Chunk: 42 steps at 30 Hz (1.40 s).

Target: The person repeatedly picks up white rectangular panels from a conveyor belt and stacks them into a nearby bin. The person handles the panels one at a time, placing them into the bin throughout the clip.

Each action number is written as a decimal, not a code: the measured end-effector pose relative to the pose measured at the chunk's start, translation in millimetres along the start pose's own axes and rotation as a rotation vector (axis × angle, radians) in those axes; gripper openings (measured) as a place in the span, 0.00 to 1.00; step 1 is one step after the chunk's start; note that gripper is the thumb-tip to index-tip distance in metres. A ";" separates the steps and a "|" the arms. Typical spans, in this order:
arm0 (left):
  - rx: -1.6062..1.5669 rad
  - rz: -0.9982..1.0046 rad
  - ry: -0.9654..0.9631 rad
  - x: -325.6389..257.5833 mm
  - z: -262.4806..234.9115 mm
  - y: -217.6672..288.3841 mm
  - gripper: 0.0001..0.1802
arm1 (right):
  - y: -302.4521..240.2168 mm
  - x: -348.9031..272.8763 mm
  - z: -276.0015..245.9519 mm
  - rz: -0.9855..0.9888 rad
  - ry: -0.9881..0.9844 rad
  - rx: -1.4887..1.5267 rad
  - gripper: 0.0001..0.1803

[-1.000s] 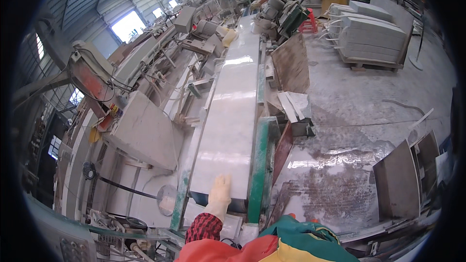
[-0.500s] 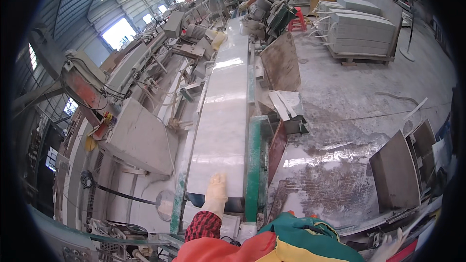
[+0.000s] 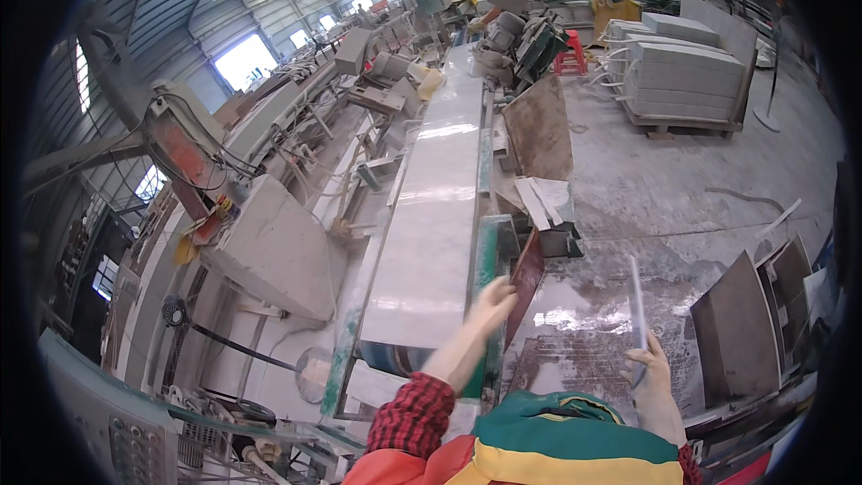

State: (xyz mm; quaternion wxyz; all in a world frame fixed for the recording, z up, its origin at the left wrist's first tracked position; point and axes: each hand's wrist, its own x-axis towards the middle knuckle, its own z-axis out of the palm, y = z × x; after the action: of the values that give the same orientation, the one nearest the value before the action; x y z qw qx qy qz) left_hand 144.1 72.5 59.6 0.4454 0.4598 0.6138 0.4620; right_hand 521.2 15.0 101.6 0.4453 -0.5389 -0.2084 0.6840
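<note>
A long, wet, pale stone slab or sheet [image 3: 426,242] lies along the conveyor bed in front of me. My left hand [image 3: 492,307], in a cream glove, hangs above the green side rail [image 3: 486,256], beside the near end of the bed. It is empty, with its fingers reaching out to the right. Over on the right, my right hand [image 3: 654,373] is closed around the lower end of a thin pale strip [image 3: 638,301]. The strip stands nearly upright, seen edge-on, and its material is unclear.
Reddish-brown board [image 3: 524,287] leans against the rail's right side. Dark panels [image 3: 738,337] stand at the right. Farther back are stacked pale slabs [image 3: 687,81] on a pallet and a red stool [image 3: 571,56]. Machinery with motors [image 3: 391,67] flanks the conveyor; the floor is wet.
My left hand has left the near end of the slab and moved right, over the rail. My right hand has risen from the lower right, now holding the thin strip upright.
</note>
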 end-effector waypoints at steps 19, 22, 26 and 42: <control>-0.651 -0.273 -0.112 -22.2 119.3 114.9 0.22 | -54.8 -5.9 68.8 -1.025 -0.284 -0.784 0.31; -0.708 -0.280 -0.208 -26.5 125.3 115.6 0.21 | -64.9 -0.5 67.7 -0.982 -0.295 -0.650 0.36; -0.699 -0.289 -0.348 -26.6 137.0 113.7 0.20 | -89.2 33.0 67.3 -0.965 -0.259 -0.461 0.42; -0.638 -0.332 -0.301 -6.4 150.9 107.1 0.20 | -19.7 -19.4 21.7 -0.535 -0.317 -0.480 0.49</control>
State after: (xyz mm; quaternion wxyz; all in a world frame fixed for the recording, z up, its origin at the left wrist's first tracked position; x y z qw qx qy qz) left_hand 308.2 106.1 138.4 0.7197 0.2551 0.4334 0.4787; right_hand 509.2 13.2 134.6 0.4313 -0.4422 -0.5617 0.5503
